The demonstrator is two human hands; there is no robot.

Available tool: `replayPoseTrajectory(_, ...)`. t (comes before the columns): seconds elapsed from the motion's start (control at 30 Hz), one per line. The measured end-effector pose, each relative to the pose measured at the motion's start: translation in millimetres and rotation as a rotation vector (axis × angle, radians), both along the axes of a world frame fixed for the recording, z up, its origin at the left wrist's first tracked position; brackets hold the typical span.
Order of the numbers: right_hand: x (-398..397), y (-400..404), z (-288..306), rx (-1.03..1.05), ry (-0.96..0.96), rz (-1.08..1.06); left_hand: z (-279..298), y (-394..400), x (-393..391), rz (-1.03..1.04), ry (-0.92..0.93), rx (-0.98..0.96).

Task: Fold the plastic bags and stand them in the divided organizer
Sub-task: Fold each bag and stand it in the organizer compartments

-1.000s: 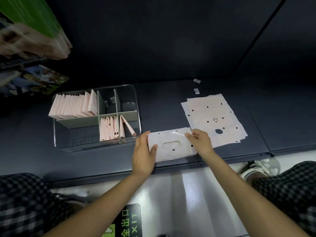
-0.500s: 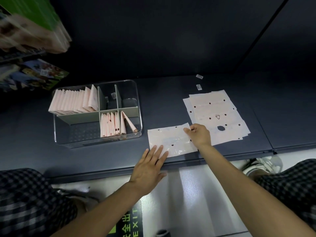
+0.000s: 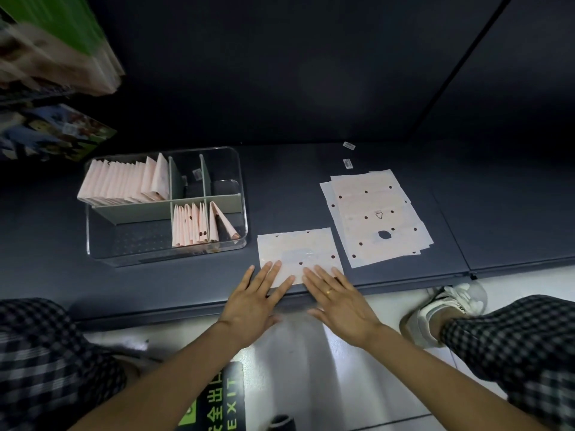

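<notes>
One pale pink plastic bag [image 3: 298, 251] with small dark holes lies flat near the front edge of the dark shelf [image 3: 280, 181]. My left hand [image 3: 258, 298] and my right hand [image 3: 337, 298] lie flat side by side, straight fingers resting on the bag's near edge. A stack of unfolded bags [image 3: 375, 216] lies to the right. The clear divided organizer [image 3: 242, 188] stands to the left; folded bags stand upright in its back left compartment [image 3: 124, 181] and front right compartment [image 3: 199, 225].
Two small white labels [image 3: 348, 154] lie behind the stack. Blurred packaged goods [image 3: 53, 132] fill the upper left. My checked knees and a white shoe [image 3: 441, 306] sit below the shelf edge, over a floor with a green EXIT sign [image 3: 221, 399].
The bag has been spread flat on the shelf. My right hand let go of its right edge and came down beside my left hand; both now rest flat on the near edge.
</notes>
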State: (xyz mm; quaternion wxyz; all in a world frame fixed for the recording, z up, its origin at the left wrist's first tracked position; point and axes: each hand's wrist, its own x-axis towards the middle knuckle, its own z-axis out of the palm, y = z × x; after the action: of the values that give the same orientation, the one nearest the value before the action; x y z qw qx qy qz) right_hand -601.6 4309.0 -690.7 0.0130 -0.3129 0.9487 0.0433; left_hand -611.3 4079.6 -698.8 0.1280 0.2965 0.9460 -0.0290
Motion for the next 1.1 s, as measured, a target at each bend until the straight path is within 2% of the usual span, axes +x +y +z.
replayPoseTrajectory(0.13, 0, 33, 7, 0.028, 0.037, -0.037, 1, -22, -2, -0.065, 0.001, -0.011)
replayPoseTrajectory(0.3, -19, 33, 21, -0.207, 0.167, -0.082, 10, -39, -9, -0.085, 0.045, 0.060)
replayPoseTrajectory(0.4, -33, 28, 24, -0.283, 0.134, -0.101, 22, -26, -14, -0.015, 0.012, 0.175)
replayPoseTrajectory(0.5, -43, 26, 25, -0.171, 0.147, -0.033, 27, -18, -20, 0.052, 0.085, 0.345)
replayPoseTrajectory(0.63, -52, 26, 27, -0.095, 0.128, 0.036, 25, -15, -26, 0.099, 0.089, 0.381)
replayPoseTrajectory(0.7, -56, 25, 30, -0.190, 0.030, -0.033, 24, -16, -31, 0.113, 0.050, 0.373)
replayPoseTrajectory(0.8, -63, 28, 40, -0.405, -0.342, -0.267, 23, -17, -38, 0.168, -0.025, 0.410)
replayPoseTrajectory(0.87, -69, 30, 44, -0.505, -0.550, -0.386, 25, -14, -43, 0.284, -0.071, 0.511)
replayPoseTrajectory(1.03, -80, 31, 43, -0.779, -0.758, -0.571, 31, -3, -49, 0.681, -0.193, 0.748)
replayPoseTrajectory(1.1, -84, 29, 39, -0.866, -0.758, -0.640, 30, 0, -51, 0.781, -0.247, 0.798)
